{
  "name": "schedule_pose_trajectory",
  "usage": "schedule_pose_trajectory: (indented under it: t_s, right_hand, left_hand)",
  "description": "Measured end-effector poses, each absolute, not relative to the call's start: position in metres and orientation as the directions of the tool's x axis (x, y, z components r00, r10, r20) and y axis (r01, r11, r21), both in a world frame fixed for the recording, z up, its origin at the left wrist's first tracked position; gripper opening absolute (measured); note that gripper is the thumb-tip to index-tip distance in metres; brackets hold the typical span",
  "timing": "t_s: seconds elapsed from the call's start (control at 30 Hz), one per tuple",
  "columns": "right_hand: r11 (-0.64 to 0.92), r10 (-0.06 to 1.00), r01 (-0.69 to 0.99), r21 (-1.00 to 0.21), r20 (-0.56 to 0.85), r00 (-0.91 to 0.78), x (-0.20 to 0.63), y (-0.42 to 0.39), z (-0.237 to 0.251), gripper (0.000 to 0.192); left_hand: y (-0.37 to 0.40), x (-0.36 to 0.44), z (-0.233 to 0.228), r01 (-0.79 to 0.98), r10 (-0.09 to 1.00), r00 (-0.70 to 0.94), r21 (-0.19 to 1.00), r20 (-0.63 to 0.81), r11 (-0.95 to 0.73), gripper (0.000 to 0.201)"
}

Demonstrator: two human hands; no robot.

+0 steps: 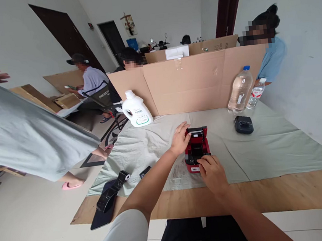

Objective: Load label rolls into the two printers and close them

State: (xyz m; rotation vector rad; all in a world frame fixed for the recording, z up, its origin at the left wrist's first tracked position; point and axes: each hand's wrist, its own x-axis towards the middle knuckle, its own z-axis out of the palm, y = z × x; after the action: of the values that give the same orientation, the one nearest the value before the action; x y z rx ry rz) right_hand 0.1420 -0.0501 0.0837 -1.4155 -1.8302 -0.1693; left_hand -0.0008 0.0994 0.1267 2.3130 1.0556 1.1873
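A small red and black machine that looks like a label printer (193, 167) stands on the cloth in front of me, its lid (201, 132) raised and its dark inner bay exposed. My left hand (181, 138) grips the left side of the raised lid, fingers behind and thumb in front. At the front right of the printer is my right hand (213, 172), its fingers curled with the tips on the front edge; whether a small part lies under them is hidden. Left of my forearm lie a black roll of film or labels (115, 192) and a small black object (145, 171).
A dark flat tablet-like slab (98, 220) overhangs the left table edge. A white jug (138, 111), large bottle (240, 91), small bottle (256, 94) and black device (243, 125) stand before a cardboard screen (186, 83). Several people are around; one person (29, 130) stands close at left.
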Motion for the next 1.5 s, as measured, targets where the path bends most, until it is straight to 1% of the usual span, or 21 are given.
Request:
schedule_pose_trajectory:
  t_s: [0.1,0.2,0.4,0.57,0.67,0.73,0.8,0.83,0.9,1.0,1.17,1.23,1.27,1.3,1.37,1.43,1.5]
  right_hand:
    - [0.356,0.772,0.865,-0.354,0.633,-0.059,0.142,-0.052,0.084,0.024]
    - [0.354,0.778,0.869,-0.345,0.625,-0.069,0.142,-0.056,0.085,0.023]
    - [0.354,0.792,0.870,-0.344,0.605,-0.083,0.142,-0.062,0.090,0.020]
    - [0.375,0.808,0.848,-0.374,0.581,-0.101,0.143,-0.062,0.091,0.017]
    - [0.347,0.800,0.858,-0.378,0.597,-0.061,0.146,-0.055,0.089,0.029]
    - [0.311,0.791,0.888,-0.340,0.610,-0.044,0.148,-0.048,0.087,0.045]
    - [0.294,0.797,0.912,-0.287,0.600,-0.068,0.150,-0.042,0.084,0.060]
    - [0.293,0.806,0.919,-0.263,0.585,-0.090,0.151,-0.039,0.083,0.063]
    - [0.289,0.829,0.930,-0.229,0.545,-0.124,0.152,-0.036,0.083,0.058]
    - [0.256,0.861,0.943,-0.210,0.493,-0.124,0.152,-0.033,0.088,0.048]
    - [0.242,0.899,0.948,-0.209,0.415,-0.138,0.154,-0.026,0.100,0.044]
    - [0.268,0.889,0.931,-0.247,0.436,-0.140,0.157,-0.027,0.093,0.046]
    - [0.283,0.877,0.917,-0.282,0.463,-0.128,0.160,-0.028,0.086,0.050]
    - [0.288,0.863,0.900,-0.327,0.496,-0.096,0.162,-0.030,0.078,0.057]
    - [0.252,0.844,0.861,-0.442,0.535,0.027,0.168,-0.033,0.056,0.077]
    - [0.201,0.868,0.793,-0.576,0.480,0.128,0.172,-0.037,0.036,0.095]
    - [0.173,0.918,0.698,-0.695,0.371,0.142,0.172,-0.040,0.025,0.101]
  left_hand:
    - [0.104,-0.001,0.116,0.479,0.770,0.410,0.603,0.489,-0.638,0.047]
    - [0.092,-0.004,0.107,0.466,0.764,0.420,0.606,0.489,-0.644,0.053]
    - [0.054,-0.017,0.099,0.431,0.721,0.456,0.579,0.522,-0.692,0.047]
    - [0.035,-0.023,0.081,0.442,0.685,0.473,0.523,0.554,-0.728,0.042]
    - [0.028,-0.022,0.073,0.466,0.685,0.444,0.504,0.578,-0.727,0.039]
    - [0.025,-0.019,0.070,0.473,0.686,0.415,0.502,0.598,-0.724,0.039]
    - [0.022,-0.015,0.068,0.480,0.688,0.394,0.502,0.610,-0.720,0.039]
    - [0.021,-0.013,0.068,0.486,0.691,0.383,0.502,0.613,-0.715,0.039]
    - [0.019,-0.010,0.066,0.497,0.702,0.359,0.511,0.615,-0.702,0.039]
    - [0.017,-0.007,0.062,0.489,0.714,0.316,0.538,0.625,-0.687,0.039]
    - [0.017,-0.005,0.059,0.446,0.718,0.280,0.576,0.638,-0.685,0.040]
    - [0.016,-0.006,0.058,0.424,0.744,0.281,0.618,0.606,-0.663,0.040]
    - [0.015,-0.007,0.056,0.411,0.771,0.267,0.656,0.578,-0.634,0.040]
    - [0.014,-0.008,0.053,0.393,0.806,0.235,0.706,0.543,-0.589,0.041]
    - [0.011,-0.010,0.047,0.326,0.893,0.129,0.832,0.430,-0.448,0.048]
    - [0.007,-0.009,0.040,0.192,0.966,0.066,0.947,0.248,-0.256,0.054]
    - [0.002,-0.007,0.035,0.038,0.990,0.113,0.995,0.084,-0.088,0.056]
